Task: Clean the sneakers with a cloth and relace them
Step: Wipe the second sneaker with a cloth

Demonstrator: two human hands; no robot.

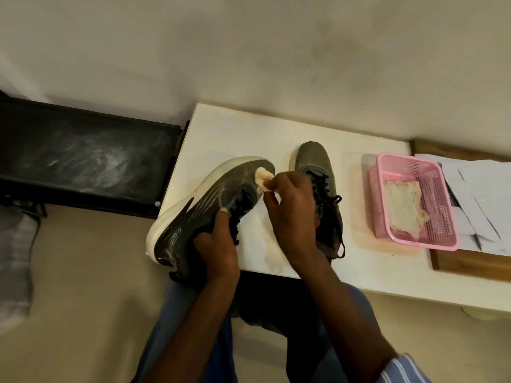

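A dark grey sneaker with a thick white sole (199, 205) is tilted on its side over the near left corner of the white table (243, 134). My left hand (218, 241) grips it at the collar, thumb on the laces. My right hand (290, 208) pinches a cream cloth (264, 179) against the sneaker's toe area; the cloth's tail hangs down to the table edge. The second grey sneaker (318, 172) stands upright on the table behind my right hand, black laces in place, its heel partly hidden.
A pink plastic basket (442, 217) with another cream cloth (403, 208) inside stands at the table's right. White papers (481, 194) lie on a wooden board beyond it. A black bench (83, 156) stands to the left. My knees are under the table edge.
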